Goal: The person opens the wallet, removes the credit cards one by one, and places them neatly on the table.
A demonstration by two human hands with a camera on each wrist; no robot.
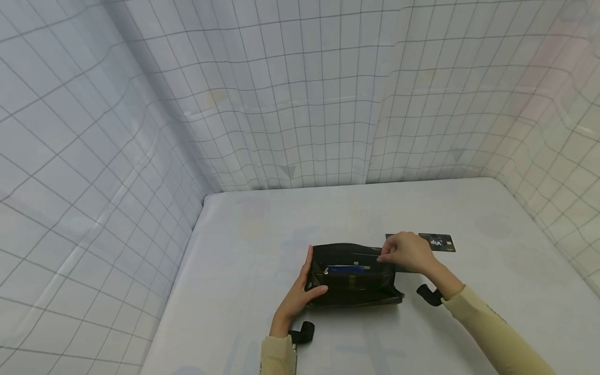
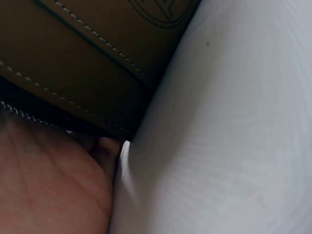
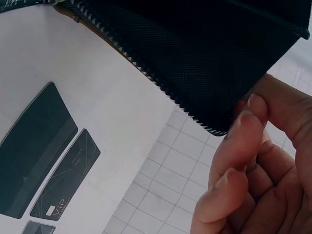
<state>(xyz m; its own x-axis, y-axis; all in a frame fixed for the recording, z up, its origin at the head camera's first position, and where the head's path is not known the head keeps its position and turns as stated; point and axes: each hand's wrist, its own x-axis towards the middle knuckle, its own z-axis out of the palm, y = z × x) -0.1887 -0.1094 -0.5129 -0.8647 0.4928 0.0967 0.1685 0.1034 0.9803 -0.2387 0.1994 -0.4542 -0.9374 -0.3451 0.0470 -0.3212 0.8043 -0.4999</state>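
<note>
A long zip wallet (image 1: 351,299) lies unzipped on the white table, black inside and brown outside; its brown stitched face (image 2: 83,63) shows in the left wrist view. A blue item (image 1: 346,269) sits in an inner pocket. My left hand (image 1: 300,294) grips the wallet's left end, thumb over the near side and fingers along the far side. At the far right corner, my right hand (image 1: 408,251) pinches the wallet's dark edge between thumb and index finger; whether a card is in the pinch is hidden. Beside it lies a black VIP card (image 1: 438,242).
Right of the wallet, a larger dark flat piece (image 3: 39,151) lies alongside the VIP card, with another dark card (image 3: 39,227) partly in view. Black wrist-worn devices (image 1: 302,332) sit at both cuffs. Gridded white curtains (image 1: 300,104) surround the table (image 1: 234,323).
</note>
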